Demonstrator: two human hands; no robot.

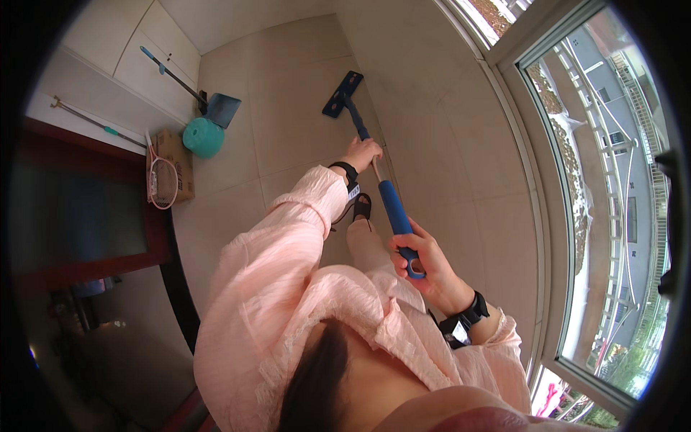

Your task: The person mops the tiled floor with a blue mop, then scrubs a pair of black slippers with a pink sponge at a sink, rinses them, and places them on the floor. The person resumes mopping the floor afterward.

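A flat mop with a blue handle [394,202] runs away from my body, held in both hands. My right hand [429,259] is wrapped around the lower end of its grip, by the hanging loop. Farther up, my left hand [364,155] grasps the pole just below the blue neck. The dark blue rectangular mop head [343,94] is tilted near the line where floor meets wall; whether it touches either one, I cannot tell. Black straps circle both wrists.
Tiled floor [227,227] lies before me. On the left stand a long-handled dustpan [223,110], a teal plastic bucket [203,137], a cardboard box [186,173] and a pink racket [163,181]. A wall and a framed window [594,205] run along the right. My sandalled foot [362,207] is below.
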